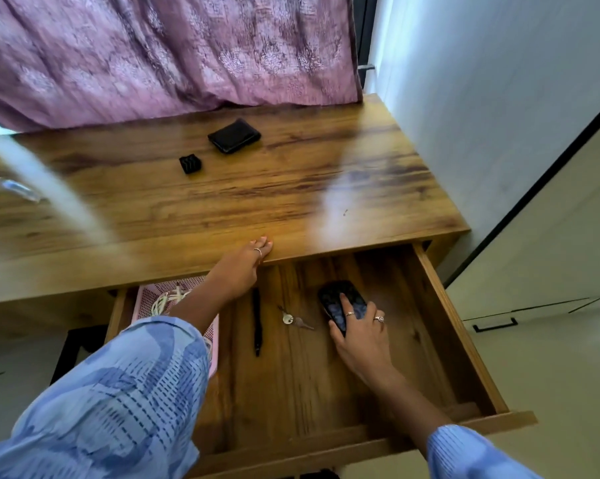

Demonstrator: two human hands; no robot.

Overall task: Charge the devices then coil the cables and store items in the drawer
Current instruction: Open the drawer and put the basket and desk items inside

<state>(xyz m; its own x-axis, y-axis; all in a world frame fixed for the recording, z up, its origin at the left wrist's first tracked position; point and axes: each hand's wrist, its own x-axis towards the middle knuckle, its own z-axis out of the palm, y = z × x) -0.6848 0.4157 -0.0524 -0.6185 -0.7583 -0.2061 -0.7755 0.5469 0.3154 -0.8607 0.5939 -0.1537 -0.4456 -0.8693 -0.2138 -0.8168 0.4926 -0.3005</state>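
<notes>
Wooden tabletop (222, 202) against a pink patterned curtain (170, 53), white wall to the right of it. The drawer (464, 340) under the tabletop is pulled wide open, and I place everything relative to that drawer.

Inside the drawer, right of centre, lies a black phone (340, 302). My right hand (364, 337) grips it from the near side: thumb on its left edge, index finger lying across the screen, other fingers curled at its right edge. Rings on two fingers.

My left hand (243, 267) reaches over the drawer's far edge and rests on the front lip of the tabletop, fingers curled over the edge, holding nothing else. Blue patterned sleeve (119, 392) covers that arm.

At the drawer's left end sits a pink perforated basket (146, 299) with white cables (167, 300) in it, partly hidden by my arm. In the drawer's middle, a thin black strap-like item (256, 323); can't tell what it is. Between that and the phone, small keys (293, 320).

Beyond the drawer, on the tabletop, a small black charger block (190, 164) and, just behind it to the right, a black wallet (234, 135), apart from each other.
</notes>
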